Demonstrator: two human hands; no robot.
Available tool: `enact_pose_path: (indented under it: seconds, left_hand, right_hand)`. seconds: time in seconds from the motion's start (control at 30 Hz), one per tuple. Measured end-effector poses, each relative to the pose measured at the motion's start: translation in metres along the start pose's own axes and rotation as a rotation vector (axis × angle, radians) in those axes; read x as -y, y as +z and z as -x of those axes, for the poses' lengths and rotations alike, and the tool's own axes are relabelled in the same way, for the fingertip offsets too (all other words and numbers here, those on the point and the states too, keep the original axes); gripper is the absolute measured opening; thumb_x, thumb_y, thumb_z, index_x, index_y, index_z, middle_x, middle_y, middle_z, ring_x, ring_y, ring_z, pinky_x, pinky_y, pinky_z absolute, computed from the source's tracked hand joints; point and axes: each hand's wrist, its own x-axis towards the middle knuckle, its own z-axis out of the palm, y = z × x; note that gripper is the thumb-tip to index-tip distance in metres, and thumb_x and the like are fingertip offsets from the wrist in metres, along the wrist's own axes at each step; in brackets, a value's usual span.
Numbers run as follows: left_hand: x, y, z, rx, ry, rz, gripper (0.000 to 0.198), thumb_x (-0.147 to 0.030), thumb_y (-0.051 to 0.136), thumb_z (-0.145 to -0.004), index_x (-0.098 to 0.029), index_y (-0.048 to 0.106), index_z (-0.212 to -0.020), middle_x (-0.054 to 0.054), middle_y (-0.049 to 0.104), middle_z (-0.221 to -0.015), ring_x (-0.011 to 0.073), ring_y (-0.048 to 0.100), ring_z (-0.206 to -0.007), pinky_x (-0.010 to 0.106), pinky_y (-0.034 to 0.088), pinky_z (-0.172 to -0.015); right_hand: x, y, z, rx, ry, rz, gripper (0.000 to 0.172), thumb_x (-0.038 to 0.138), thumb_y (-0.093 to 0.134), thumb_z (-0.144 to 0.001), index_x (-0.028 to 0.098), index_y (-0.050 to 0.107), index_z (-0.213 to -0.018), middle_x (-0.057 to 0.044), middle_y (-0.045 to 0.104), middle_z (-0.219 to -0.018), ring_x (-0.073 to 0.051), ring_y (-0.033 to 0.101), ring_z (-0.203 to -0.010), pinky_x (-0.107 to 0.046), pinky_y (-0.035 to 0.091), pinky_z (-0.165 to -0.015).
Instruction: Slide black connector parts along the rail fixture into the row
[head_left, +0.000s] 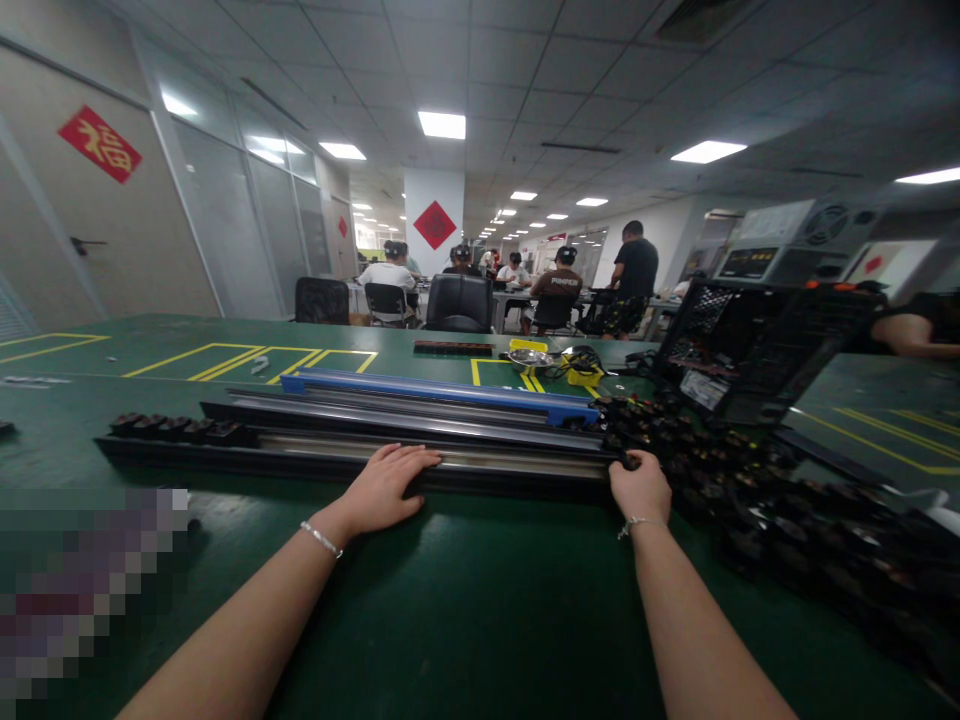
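Left hand (384,492) flat, unclenched on black rail (517,480); right hand (643,490) curled at end—grip unclear; shirt (559,285): PUMPKIN; sign (100,144): 福

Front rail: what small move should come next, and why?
Probably ease the right hand left along the front rail: it is at the rail's right end, bare channel lies beside it, and the dark blocks sit at the left end. The left hand rests near the middle.

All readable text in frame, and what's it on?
"福": red sign on the left-hand door.
"PUMPKIN": back of a brown shirt.
Too small or blurred to read: red diamond on the pillar; pale label on the black computer case; smaller red signs farther back.
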Motion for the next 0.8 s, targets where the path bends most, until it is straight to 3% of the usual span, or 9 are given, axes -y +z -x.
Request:
enact_pose_path:
  seconds: [0.3, 0.5, 0.7, 0.8]
  left_hand:
    - [0.0, 0.001, 0.0, -0.002, 0.003, -0.006, 0.061, -0.026, 0.054, -0.072, -0.032, 0.038, -0.131, -0.003, 0.047, -0.138, 0.0187, 0.038, -0.129, 0.042, 0.02, -0.109]
    - [0.0, 0.001, 0.0, 0.0, 0.004, 0.006, 0.061, -0.026, 0.054, -0.072, -0.032, 0.038, -0.131, -0.002, 0.046, -0.138, 0.0186, 0.037, -0.129, 0.042, 0.019, -0.11]
    - [-0.001, -0.001, -0.001, 0.006, -0.002, 0.01, 0.061, -0.026, 0.055, -0.072, -0.031, 0.039, -0.13, -0.002, 0.047, -0.138, 0.0187, 0.037, -0.129, 0.042, 0.018, -0.11]
    - [-0.002, -0.002, -0.001, 0.008, -0.006, 0.006, 0.061, -0.027, 0.055, -0.072, -0.031, 0.04, -0.13, -0.002, 0.047, -0.137, 0.0187, 0.038, -0.129, 0.041, 0.019, -0.11]
  right_hand:
    - [-0.007, 0.002, -0.006, -0.071, 0.012, -0.036, 0.039, 0.028, 0.052, -0.069, 0.016, 0.061, -0.105, -0.012, 0.063, -0.094, -0.024, 0.058, -0.086, -0.035, 0.044, -0.079]
    - [-0.023, -0.004, -0.014, -0.234, 0.087, -0.069, 0.039, 0.031, 0.054, -0.067, 0.017, 0.064, -0.102, -0.012, 0.061, -0.093, -0.026, 0.056, -0.082, -0.038, 0.044, -0.075]
    - [-0.032, -0.027, -0.02, -0.426, -0.087, 0.07, 0.04, 0.035, 0.053, -0.072, 0.023, 0.062, -0.108, -0.011, 0.061, -0.108, -0.031, 0.049, -0.103, -0.044, 0.039, -0.083]
    - [-0.039, -0.034, -0.024, -0.487, 0.011, 0.102, 0.04, 0.04, 0.051, -0.073, 0.023, 0.064, -0.108, -0.015, 0.054, -0.119, -0.036, 0.045, -0.109, -0.049, 0.037, -0.082]
